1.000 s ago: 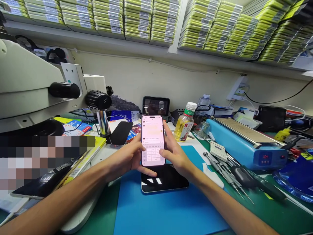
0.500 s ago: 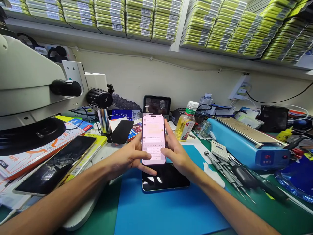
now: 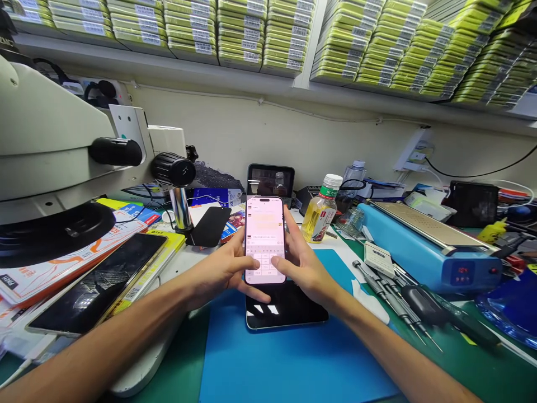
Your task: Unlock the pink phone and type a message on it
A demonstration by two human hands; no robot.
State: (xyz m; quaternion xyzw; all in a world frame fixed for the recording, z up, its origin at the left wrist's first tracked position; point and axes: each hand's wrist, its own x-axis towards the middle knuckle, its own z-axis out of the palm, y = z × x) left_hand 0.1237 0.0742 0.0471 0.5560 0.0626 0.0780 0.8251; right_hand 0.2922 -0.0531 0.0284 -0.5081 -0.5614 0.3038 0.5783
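Both my hands hold a lit smartphone (image 3: 264,235) upright above the blue mat (image 3: 293,358). Its pale pink screen shows text and an on-screen keyboard. My left hand (image 3: 222,268) grips its left edge and lower end. My right hand (image 3: 300,263) holds the right edge, and its thumb rests on the keyboard area. Beneath the hands a second phone (image 3: 289,308) with a dark screen lies flat on the mat.
A white microscope (image 3: 62,151) looms at the left over a dark phone (image 3: 96,285) and coloured packets. A yellow drink bottle (image 3: 321,210), a blue heating machine (image 3: 428,246) and screwdrivers (image 3: 390,296) lie at the right. Shelves of yellow-green boxes (image 3: 260,33) run above.
My right thumb has moved from the phone's edge onto the keyboard part of the screen. The phone and the left hand have barely shifted.
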